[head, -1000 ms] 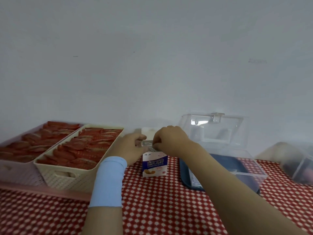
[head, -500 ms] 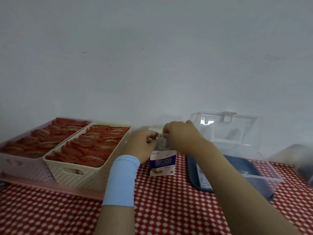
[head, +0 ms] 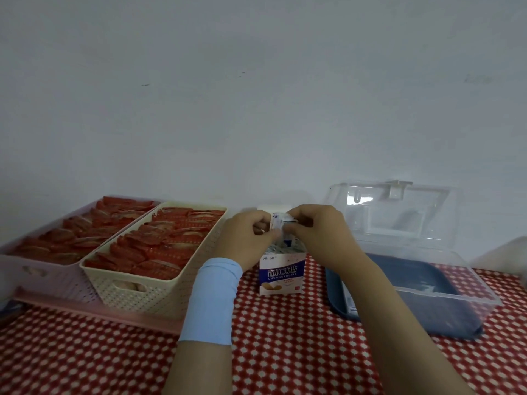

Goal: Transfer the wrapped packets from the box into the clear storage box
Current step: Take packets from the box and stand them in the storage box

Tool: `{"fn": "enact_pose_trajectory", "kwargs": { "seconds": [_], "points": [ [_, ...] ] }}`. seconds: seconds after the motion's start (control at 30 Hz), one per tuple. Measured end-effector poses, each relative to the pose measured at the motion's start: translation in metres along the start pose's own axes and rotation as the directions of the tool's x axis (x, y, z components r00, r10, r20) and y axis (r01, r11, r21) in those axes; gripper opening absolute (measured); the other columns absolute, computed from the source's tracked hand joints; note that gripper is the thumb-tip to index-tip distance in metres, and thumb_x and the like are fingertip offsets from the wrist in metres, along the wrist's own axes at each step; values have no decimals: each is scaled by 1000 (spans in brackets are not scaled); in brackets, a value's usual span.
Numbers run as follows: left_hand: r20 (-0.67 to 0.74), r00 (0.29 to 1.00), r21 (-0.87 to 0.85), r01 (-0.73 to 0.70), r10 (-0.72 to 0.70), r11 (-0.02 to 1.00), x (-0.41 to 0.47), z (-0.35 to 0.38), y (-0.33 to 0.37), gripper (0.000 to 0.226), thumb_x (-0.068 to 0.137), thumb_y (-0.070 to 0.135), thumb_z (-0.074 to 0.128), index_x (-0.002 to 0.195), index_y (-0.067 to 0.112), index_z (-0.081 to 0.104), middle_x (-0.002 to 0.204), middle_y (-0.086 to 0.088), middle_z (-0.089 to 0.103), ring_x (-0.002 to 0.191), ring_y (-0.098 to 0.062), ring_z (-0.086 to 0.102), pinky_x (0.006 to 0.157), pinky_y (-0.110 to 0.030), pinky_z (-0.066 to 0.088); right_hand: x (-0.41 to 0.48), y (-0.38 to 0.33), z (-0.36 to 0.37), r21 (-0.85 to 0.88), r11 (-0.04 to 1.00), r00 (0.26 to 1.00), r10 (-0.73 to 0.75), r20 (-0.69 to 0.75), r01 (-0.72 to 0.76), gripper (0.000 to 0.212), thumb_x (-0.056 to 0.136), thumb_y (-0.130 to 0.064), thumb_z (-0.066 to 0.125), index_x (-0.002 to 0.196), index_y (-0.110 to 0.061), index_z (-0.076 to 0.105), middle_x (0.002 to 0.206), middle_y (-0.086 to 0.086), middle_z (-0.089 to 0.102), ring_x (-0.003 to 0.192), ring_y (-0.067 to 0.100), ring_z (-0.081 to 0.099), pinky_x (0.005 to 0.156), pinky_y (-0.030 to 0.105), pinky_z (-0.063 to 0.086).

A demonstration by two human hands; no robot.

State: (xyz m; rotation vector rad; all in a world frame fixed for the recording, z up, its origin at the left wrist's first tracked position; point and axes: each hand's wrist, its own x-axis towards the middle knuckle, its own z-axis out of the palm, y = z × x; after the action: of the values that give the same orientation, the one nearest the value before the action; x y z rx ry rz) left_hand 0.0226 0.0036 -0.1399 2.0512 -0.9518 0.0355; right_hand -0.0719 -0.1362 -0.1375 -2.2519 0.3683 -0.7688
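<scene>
A small white and blue cardboard box stands open on the red checked tablecloth, with several wrapped packets showing at its top. Just above it my left hand and my right hand meet, both pinching a small bunch of wrapped packets between their fingertips. To the right sits the clear storage box with a dark blue bottom, its clear lid tipped back against the wall. A few packets lie at its left inner end.
A cream perforated basket and a pale pink basket, both packed with red wrapped items, stand at the left on a pink tray. Another clear container shows at the far right edge. A plain white wall rises close behind.
Both hands have risen a little above the cardboard box, lifting the packets clear of its top. The view has shifted slightly to the left.
</scene>
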Motion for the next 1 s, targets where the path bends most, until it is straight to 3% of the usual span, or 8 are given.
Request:
{"fn": "enact_pose_trajectory", "kwargs": {
  "seconds": [0.17,0.3,0.43,0.57,0.7,0.8,0.87,1.0],
  "points": [
    [-129,991,-166,-50,28,985,8,3,0,4,86,19,74,87,22,74,80,6,71,77,-13,66,72,-29,55,0,-3,-4,330,942,993,90,-70,-62,7,85,-15,77,90,-20,78,76,-6,76,67,2,71,58,18,56],
    [-145,989,-253,-49,12,966,8,3,2,3,86,17,73,87,20,73,83,3,73,81,-18,69,78,-42,59,1,-2,-10,360,931,988,108,-113,-60,1,85,-17,77,84,-17,78,72,-2,76,66,7,70,52,11,47],
    [-227,974,-279,-44,-21,959,9,1,-3,7,85,15,74,82,11,69,81,-7,72,81,-29,69,75,-49,58,0,-2,-20,365,931,985,85,-150,-25,6,88,-16,74,81,-16,74,75,0,75,69,10,70,53,17,51],
    [-203,979,-301,-61,-1,952,7,-5,0,6,85,13,73,81,9,70,81,-9,72,81,-32,68,77,-50,58,-2,-10,-28,370,927,997,-31,-76,57,7,86,-11,75,81,-16,75,76,1,75,66,5,65,59,18,52],
    [-56,997,-400,-70,52,914,3,-12,15,7,88,10,72,93,14,76,86,-5,76,81,-20,71,75,-32,60,-5,-18,-27,385,920,996,-87,10,77,11,86,-8,74,84,-18,74,83,-4,77,76,8,72,67,19,56],
    [90,995,-613,29,34,789,-2,-17,19,17,90,11,68,107,10,73,98,-8,77,87,-20,71,79,-31,59,-8,-24,-32,468,881,996,-86,18,68,6,89,-6,70,88,-12,71,78,1,77,72,15,75,64,24,59],
    [221,975,-788,156,36,596,-6,-17,21,27,86,16,65,111,8,69,102,-11,75,91,-22,72,80,-33,59,-10,-28,-36,488,870,996,-93,19,71,4,89,-6,70,92,-9,69,76,1,77,71,15,75,62,20,57],
    [360,932,-878,321,48,355,-9,-12,27,34,82,18,61,115,7,66,99,-14,73,86,-23,72,74,-37,61,-16,-30,-36,502,863,998,-57,-1,49,19,87,-8,72,105,-14,68,75,-1,76,73,11,74,64,17,55]
  ]
}}
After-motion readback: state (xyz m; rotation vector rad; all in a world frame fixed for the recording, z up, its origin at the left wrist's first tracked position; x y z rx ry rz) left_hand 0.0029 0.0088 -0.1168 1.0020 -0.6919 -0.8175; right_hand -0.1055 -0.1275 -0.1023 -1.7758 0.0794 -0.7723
